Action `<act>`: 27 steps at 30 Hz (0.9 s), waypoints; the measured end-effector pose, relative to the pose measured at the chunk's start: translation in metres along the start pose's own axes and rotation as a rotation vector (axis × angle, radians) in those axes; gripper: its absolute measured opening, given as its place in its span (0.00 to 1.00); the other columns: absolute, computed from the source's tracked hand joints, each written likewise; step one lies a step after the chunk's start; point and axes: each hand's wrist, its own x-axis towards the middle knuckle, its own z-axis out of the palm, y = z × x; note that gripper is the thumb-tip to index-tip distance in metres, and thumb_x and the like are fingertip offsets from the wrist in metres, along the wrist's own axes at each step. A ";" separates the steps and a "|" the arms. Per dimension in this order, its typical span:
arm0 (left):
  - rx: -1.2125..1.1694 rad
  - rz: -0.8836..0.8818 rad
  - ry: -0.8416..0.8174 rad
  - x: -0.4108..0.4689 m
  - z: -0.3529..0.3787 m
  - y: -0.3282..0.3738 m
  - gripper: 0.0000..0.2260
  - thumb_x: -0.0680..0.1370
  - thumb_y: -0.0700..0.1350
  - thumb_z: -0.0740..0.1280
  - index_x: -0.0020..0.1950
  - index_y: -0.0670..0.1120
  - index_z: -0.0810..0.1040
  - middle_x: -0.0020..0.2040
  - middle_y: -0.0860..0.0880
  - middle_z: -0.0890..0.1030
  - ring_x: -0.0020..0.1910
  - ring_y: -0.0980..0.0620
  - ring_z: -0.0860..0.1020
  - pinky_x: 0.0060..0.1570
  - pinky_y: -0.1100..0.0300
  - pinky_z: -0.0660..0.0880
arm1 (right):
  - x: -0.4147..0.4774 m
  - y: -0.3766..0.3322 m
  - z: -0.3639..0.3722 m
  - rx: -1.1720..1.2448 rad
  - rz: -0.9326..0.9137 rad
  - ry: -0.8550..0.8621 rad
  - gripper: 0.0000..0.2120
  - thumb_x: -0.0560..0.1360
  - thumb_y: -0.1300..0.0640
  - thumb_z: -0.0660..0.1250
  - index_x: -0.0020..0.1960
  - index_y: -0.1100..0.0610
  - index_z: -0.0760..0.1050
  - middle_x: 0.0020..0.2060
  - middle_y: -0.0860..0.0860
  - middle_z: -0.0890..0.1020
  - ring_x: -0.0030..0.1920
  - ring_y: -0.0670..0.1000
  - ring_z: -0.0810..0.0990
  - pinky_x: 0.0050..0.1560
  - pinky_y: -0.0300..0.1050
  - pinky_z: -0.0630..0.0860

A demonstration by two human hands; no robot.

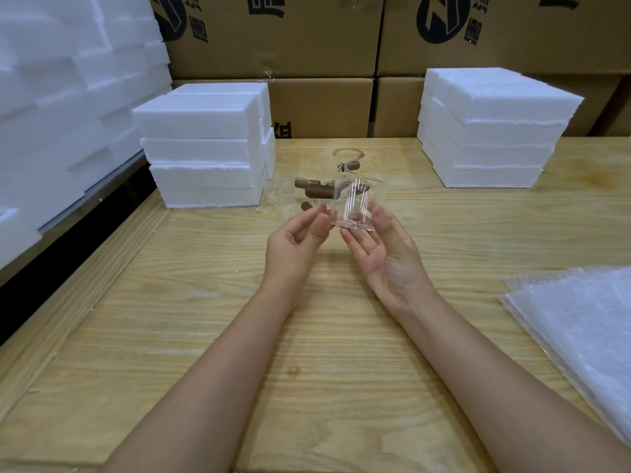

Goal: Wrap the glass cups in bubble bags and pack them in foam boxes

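I hold a clear glass cup (351, 204) upright above the middle of the wooden table (307, 336). My right hand (386, 254) lies palm up and holds the cup, thumb on its right side and fingers under its base. My left hand (293, 244) has curled fingers, and its thumb and fingertip pinch the cup's lower left side. More glass cups with brown handles (307, 191) stand on the table just behind it. Flat bubble bags (580, 332) are stacked at the right edge. White foam boxes are piled at back left (205, 148) and back right (491, 131).
Cardboard cartons (324, 46) form a wall behind the table. A tall heap of foam pieces (61, 97) fills the left side, past the table's left edge. Bare wood lies under and in front of my forearms.
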 end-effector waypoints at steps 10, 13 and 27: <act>0.037 0.013 -0.028 -0.002 0.000 -0.002 0.19 0.69 0.49 0.70 0.56 0.42 0.81 0.56 0.46 0.83 0.59 0.49 0.80 0.63 0.54 0.74 | 0.002 0.003 -0.007 -0.053 0.020 -0.043 0.21 0.71 0.51 0.68 0.60 0.62 0.76 0.50 0.54 0.77 0.57 0.59 0.81 0.57 0.48 0.78; 0.054 0.042 -0.009 -0.002 -0.001 -0.003 0.16 0.68 0.48 0.71 0.53 0.42 0.82 0.53 0.46 0.84 0.56 0.49 0.81 0.61 0.54 0.75 | 0.002 0.003 -0.007 -0.089 0.014 -0.038 0.23 0.71 0.49 0.67 0.62 0.62 0.75 0.46 0.52 0.77 0.55 0.57 0.82 0.57 0.49 0.78; 0.193 0.138 -0.016 -0.003 0.004 -0.003 0.11 0.69 0.38 0.75 0.48 0.47 0.81 0.45 0.52 0.84 0.44 0.62 0.82 0.43 0.71 0.75 | 0.002 0.002 -0.003 -0.223 -0.091 0.043 0.33 0.55 0.50 0.80 0.55 0.56 0.69 0.44 0.50 0.79 0.47 0.48 0.81 0.56 0.43 0.76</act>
